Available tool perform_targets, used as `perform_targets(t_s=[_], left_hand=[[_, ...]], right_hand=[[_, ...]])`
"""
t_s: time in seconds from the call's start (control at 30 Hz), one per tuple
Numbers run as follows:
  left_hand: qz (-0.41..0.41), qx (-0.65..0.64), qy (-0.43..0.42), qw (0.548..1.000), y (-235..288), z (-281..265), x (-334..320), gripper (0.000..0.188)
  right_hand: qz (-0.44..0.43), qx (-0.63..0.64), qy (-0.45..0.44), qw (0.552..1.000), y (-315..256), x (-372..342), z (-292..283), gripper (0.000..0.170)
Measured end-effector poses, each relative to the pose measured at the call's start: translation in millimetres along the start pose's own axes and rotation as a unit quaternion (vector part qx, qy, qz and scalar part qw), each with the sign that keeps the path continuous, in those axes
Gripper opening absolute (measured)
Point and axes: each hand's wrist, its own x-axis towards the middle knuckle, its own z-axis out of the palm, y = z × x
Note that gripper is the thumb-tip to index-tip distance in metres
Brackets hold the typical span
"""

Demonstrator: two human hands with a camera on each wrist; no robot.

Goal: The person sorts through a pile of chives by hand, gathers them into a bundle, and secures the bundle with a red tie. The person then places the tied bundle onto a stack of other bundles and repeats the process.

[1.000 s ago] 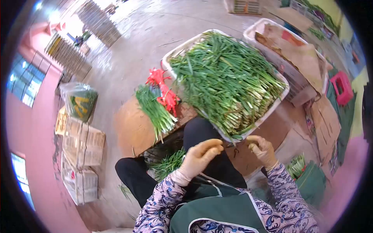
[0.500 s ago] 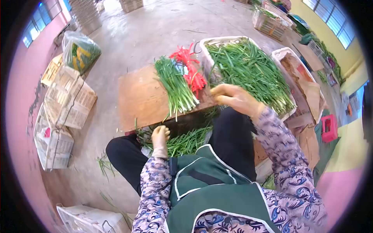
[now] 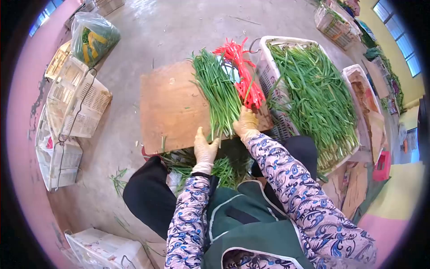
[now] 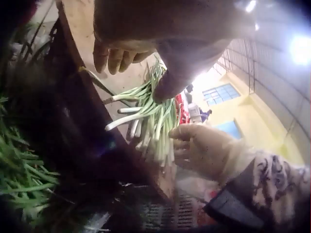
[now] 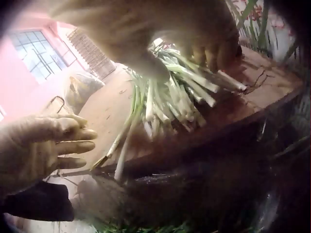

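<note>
A bunch of long green stalks with white root ends (image 3: 217,92) lies on a brown board (image 3: 172,105), root ends towards the person. My gloved left hand (image 3: 206,149) is at the left of these ends, thumb apart and fingers extended. At their right edge, my gloved right hand (image 3: 246,123) is close to the stalks. In the right wrist view, its thumb and fingers straddle the upper part of the white stems (image 5: 180,99). Red strips (image 3: 245,74), gathered in a bundle, lie just right of the green bunch.
A white crate (image 3: 264,67) heaped with more green stalks (image 3: 309,94) stands right of the board. Beyond it is another crate (image 3: 354,71) with cardboard. Loose greens (image 3: 226,172) lie below the board's near edge. Stacked crates (image 3: 83,105) and a plastic bag (image 3: 94,38) stand left.
Both hands have moved from beside the large crate to the near ends of the bunch on the board. The head view has turned towards the board.
</note>
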Motion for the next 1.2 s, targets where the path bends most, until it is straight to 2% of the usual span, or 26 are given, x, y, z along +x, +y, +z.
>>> perform_targets(t_s=[0.07,0.1,0.13,0.2,0.3,0.4,0.43,0.5,0.6,0.63,0.67,0.73,0.8,0.83,0.87,0.93,1.07,1.2], left_hand=[[-0.004,0.075,-0.049,0.996,14,2,7,0.09],[0.017,0.13,-0.047,0.99,16,5,10,0.095],[0.019,0.169,-0.057,0.984,25,4,14,0.096],[0.022,0.203,-0.049,0.978,39,2,20,0.086],[0.012,0.261,-0.092,0.961,40,6,34,0.071],[0.048,0.253,-0.064,0.964,16,24,42,0.046],[0.04,0.24,-0.056,0.968,12,26,43,0.04],[0.022,0.215,-0.043,0.975,10,29,45,0.028],[-0.052,0.095,-0.022,0.994,6,27,52,0.022],[-0.095,-0.015,-0.018,0.995,-6,30,56,0.024],[-0.145,-0.135,-0.063,0.978,-36,42,63,0.024],[-0.271,-0.302,-0.101,0.909,-5,21,63,0.025],[-0.269,-0.303,-0.097,0.909,-5,22,64,0.029],[-0.264,-0.315,-0.09,0.907,-9,27,64,0.029],[-0.26,-0.327,-0.083,0.905,-15,30,63,0.03],[-0.278,-0.326,-0.108,0.897,-1,19,63,0.035],[-0.283,-0.346,-0.129,0.885,-6,16,66,0.037],[-0.282,-0.357,-0.148,0.878,-11,16,67,0.039]], right_hand=[[0.013,-0.003,0.056,0.998,-1,-1,-2,0.053],[0.023,-0.004,0.07,0.997,2,1,1,0.056],[0.033,0.0,0.051,0.998,0,0,-7,0.063],[0.071,0.015,0.031,0.997,-1,3,-9,0.066],[0.091,-0.033,-0.017,0.995,-2,11,-2,0.067],[0.096,0.038,-0.1,0.99,-3,16,-2,0.067],[0.095,0.024,-0.109,0.989,-8,16,-2,0.068],[0.036,0.052,-0.114,0.991,-16,10,-8,0.068],[-0.024,0.089,-0.072,0.993,-13,5,22,0.064],[-0.027,0.119,-0.046,0.992,-10,2,30,0.064],[-0.031,0.146,-0.019,0.989,-7,-2,36,0.064],[-0.035,0.129,-0.03,0.991,-7,-5,31,0.059],[-0.032,0.076,-0.066,0.994,-19,-5,-9,0.056],[-0.021,0.096,-0.036,0.995,-18,-1,-14,0.054],[0.023,0.083,0.005,0.996,-16,4,-11,0.053],[0.054,0.029,0.049,0.997,2,14,3,0.048],[0.047,-0.002,0.022,0.999,30,16,14,0.025],[0.052,-0.008,-0.024,0.998,30,20,15,0.018]])
